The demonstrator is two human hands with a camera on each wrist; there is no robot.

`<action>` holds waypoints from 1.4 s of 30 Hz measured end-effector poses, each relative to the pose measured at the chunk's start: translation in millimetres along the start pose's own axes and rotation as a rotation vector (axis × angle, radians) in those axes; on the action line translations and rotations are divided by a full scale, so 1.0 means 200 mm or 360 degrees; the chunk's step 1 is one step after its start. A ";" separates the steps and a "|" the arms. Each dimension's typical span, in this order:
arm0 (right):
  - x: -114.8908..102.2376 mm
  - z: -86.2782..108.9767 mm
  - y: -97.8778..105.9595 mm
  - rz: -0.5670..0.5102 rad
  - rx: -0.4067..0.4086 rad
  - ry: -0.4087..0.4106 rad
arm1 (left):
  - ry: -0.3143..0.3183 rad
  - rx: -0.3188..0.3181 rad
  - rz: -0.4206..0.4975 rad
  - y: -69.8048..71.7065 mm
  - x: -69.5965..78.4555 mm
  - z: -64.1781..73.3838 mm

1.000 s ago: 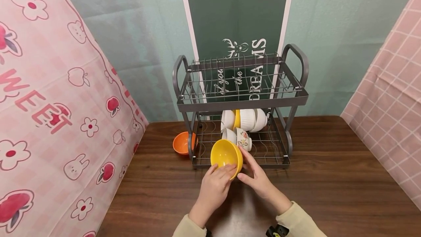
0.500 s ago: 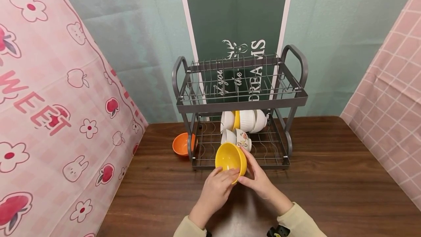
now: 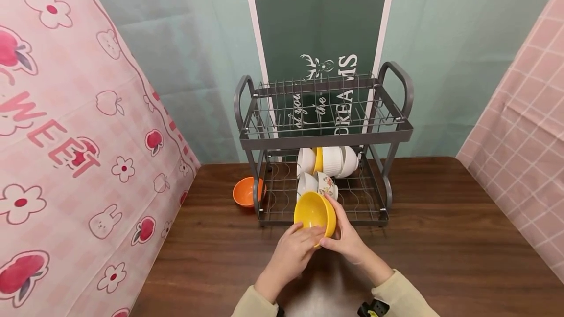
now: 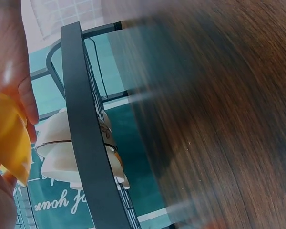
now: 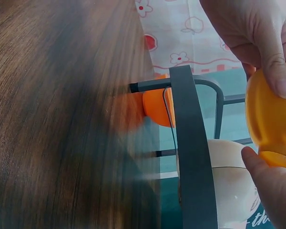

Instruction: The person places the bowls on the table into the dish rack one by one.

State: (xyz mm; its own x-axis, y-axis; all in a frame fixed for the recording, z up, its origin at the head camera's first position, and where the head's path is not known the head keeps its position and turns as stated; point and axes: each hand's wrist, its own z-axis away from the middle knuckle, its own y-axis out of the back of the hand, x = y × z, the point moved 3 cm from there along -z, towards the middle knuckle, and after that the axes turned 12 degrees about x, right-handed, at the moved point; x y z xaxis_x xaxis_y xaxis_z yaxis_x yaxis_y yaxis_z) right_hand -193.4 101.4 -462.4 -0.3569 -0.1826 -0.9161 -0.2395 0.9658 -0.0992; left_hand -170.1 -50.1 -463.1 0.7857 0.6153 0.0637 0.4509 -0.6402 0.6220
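A yellow bowl (image 3: 310,209) is held tilted in both hands, its hollow facing up toward the head camera. My left hand (image 3: 293,250) grips the near rim, with fingers reaching inside; the right wrist view shows its thumb (image 5: 278,78) against the outer wall. From the right side, my right hand (image 3: 350,243) holds the bowl's outside between thumb and fingers. The bowl overlaps the front of a grey two-tier dish rack (image 3: 326,139). Just behind it on the lower tier stand a white bowl (image 3: 306,185) and a flower-patterned bowl (image 3: 327,186), both on their sides.
At the back of the lower tier, several white bowls (image 3: 332,161) stand in a row with a yellow bowl (image 3: 318,161) among them. An orange bowl (image 3: 244,192) sits on the wooden table (image 3: 440,238), beside the rack's left leg. Hanging cloths surround the table.
Both hands have shifted the yellow bowl slightly to the right and toward the body, keeping hold of it. The rack and its bowls have stayed in place.
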 end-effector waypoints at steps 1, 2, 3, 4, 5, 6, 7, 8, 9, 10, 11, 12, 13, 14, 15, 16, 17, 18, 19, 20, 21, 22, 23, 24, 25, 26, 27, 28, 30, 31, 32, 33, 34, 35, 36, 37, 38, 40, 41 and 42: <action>0.00 0.00 0.00 -0.0005 0.0002 -0.0013 | -0.0004 -0.0001 0.0003 0.00 0.00 0.00; 0.00 0.00 0.00 -0.0004 0.0003 -0.0021 | 0.0000 -0.0007 0.0010 -0.01 0.00 0.01; 0.01 0.00 0.00 -0.0016 0.0004 -0.0029 | 0.0008 -0.0012 0.0019 -0.01 0.00 0.01; 0.01 0.00 0.00 -0.0027 0.0004 -0.0037 | 0.0019 -0.0020 0.0026 -0.01 0.00 0.01; 0.01 0.00 0.00 -0.0039 0.0009 -0.0043 | 0.0026 -0.0026 0.0030 -0.01 0.00 0.01; 0.01 0.00 0.00 -0.0048 0.0013 -0.0046 | 0.0028 -0.0026 0.0030 -0.01 0.00 0.01; 0.01 0.00 0.00 -0.0058 0.0018 -0.0047 | 0.0027 -0.0024 0.0029 -0.01 0.00 0.01; 0.01 0.00 0.00 -0.0055 0.0029 -0.0040 | 0.0030 -0.0027 0.0030 -0.01 0.00 0.01; 0.01 0.00 0.00 -0.0058 0.0046 -0.0039 | 0.0026 -0.0027 0.0025 -0.01 -0.01 0.01; 0.01 0.00 0.00 -0.0053 0.0066 -0.0038 | 0.0019 -0.0030 0.0019 -0.02 -0.01 0.01; 0.01 0.00 0.01 -0.0047 0.0088 -0.0039 | 0.0011 -0.0031 0.0010 -0.02 -0.01 0.01; 0.01 0.00 0.01 -0.0039 0.0106 -0.0035 | 0.0006 -0.0033 0.0001 -0.03 -0.01 0.00; 0.01 -0.01 0.01 -0.0026 0.0126 -0.0037 | -0.0002 -0.0024 -0.0009 -0.03 -0.01 0.00; 0.01 -0.01 0.01 -0.0014 0.0146 -0.0035 | -0.0009 -0.0005 -0.0021 -0.03 -0.02 0.00; 0.01 -0.01 0.02 -0.0009 0.0163 -0.0030 | -0.0016 0.0023 -0.0033 -0.03 -0.03 0.00; 0.00 -0.01 0.02 0.0002 0.0181 -0.0025 | -0.0020 0.0065 -0.0047 -0.03 -0.04 0.00; 0.00 -0.01 0.03 0.0010 0.0199 -0.0019 | -0.0023 0.0117 -0.0068 -0.03 -0.05 0.00; 0.00 -0.02 0.04 0.0023 0.0217 -0.0007 | -0.0022 0.0176 -0.0090 -0.03 -0.06 0.01; -0.01 -0.02 0.04 0.0037 0.0239 -0.0003 | -0.0012 0.0237 -0.0113 -0.03 -0.08 0.01; -0.01 -0.03 0.06 0.0049 0.0261 0.0002 | 0.0014 0.0288 -0.0139 -0.03 -0.10 0.01; -0.02 -0.03 0.07 0.0064 0.0285 0.0003 | 0.0054 0.0330 -0.0165 -0.02 -0.12 0.02; -0.02 -0.04 0.08 0.0088 0.0308 -0.0001 | 0.0115 0.0354 -0.0191 -0.02 -0.14 0.02; -0.03 -0.04 0.09 0.0106 0.0326 -0.0005 | 0.0190 0.0353 -0.0218 -0.02 -0.16 0.03; -0.04 -0.05 0.11 0.0124 0.0344 -0.0010 | 0.0275 0.0336 -0.0241 -0.03 -0.18 0.04; -0.04 -0.05 0.12 0.0139 0.0363 -0.0022 | 0.0368 0.0299 -0.0267 -0.03 -0.21 0.04; -0.05 -0.06 0.14 0.0156 0.0379 -0.0024 | 0.0468 0.0239 -0.0279 -0.04 -0.24 0.05; -0.05 -0.06 0.15 0.0164 0.0397 -0.0028 | 0.0559 0.0163 -0.0294 -0.05 -0.26 0.05; -0.06 -0.06 0.17 0.0177 0.0416 -0.0029 | 0.0640 0.0078 -0.0303 -0.06 -0.29 0.06; -0.07 -0.07 0.20 0.0210 0.0453 -0.0026 | 0.0754 -0.0077 -0.0304 -0.08 -0.33 0.06; -0.07 -0.08 0.22 0.0225 0.0471 -0.0023 | 0.0794 -0.0146 -0.0305 -0.10 -0.35 0.06; -0.07 -0.08 0.23 0.0237 0.0490 -0.0020 | 0.0823 -0.0203 -0.0303 -0.11 -0.36 0.07; -0.08 -0.09 0.25 0.0248 0.0508 -0.0020 | 0.0833 -0.0243 -0.0311 -0.12 -0.37 0.07; -0.08 -0.09 0.26 0.0264 0.0526 -0.0018 | 0.0840 -0.0275 -0.0321 -0.13 -0.38 0.08; -0.09 -0.10 0.28 0.0282 0.0540 -0.0021 | 0.0839 -0.0300 -0.0335 -0.13 -0.38 0.08; -0.09 -0.10 0.29 0.0295 0.0555 -0.0025 | 0.0832 -0.0322 -0.0355 -0.14 -0.38 0.09; -0.09 -0.11 0.30 0.0306 0.0568 -0.0030 | 0.0823 -0.0339 -0.0372 -0.14 -0.38 0.09; -0.09 -0.11 0.31 0.0324 0.0579 -0.0037 | 0.0811 -0.0351 -0.0382 -0.14 -0.38 0.10; -0.09 -0.11 0.33 0.0363 0.0596 -0.0051 | 0.0787 -0.0378 -0.0399 -0.14 -0.39 0.10; -0.09 -0.11 0.34 0.0384 0.0602 -0.0058 | 0.0778 -0.0389 -0.0401 -0.14 -0.39 0.10; -0.09 -0.12 0.34 0.0407 0.0605 -0.0064 | 0.0768 -0.0398 -0.0402 -0.14 -0.39 0.10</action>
State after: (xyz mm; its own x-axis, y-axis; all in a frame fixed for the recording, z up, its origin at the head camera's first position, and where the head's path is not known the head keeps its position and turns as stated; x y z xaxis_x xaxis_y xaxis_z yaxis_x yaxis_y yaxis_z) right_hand -224.5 166.4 -444.1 -0.3245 0.0703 -0.9433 0.2028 0.9792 0.0032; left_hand -234.7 -89.2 -501.5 0.3593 0.9114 0.2008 0.4392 -0.3550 0.8253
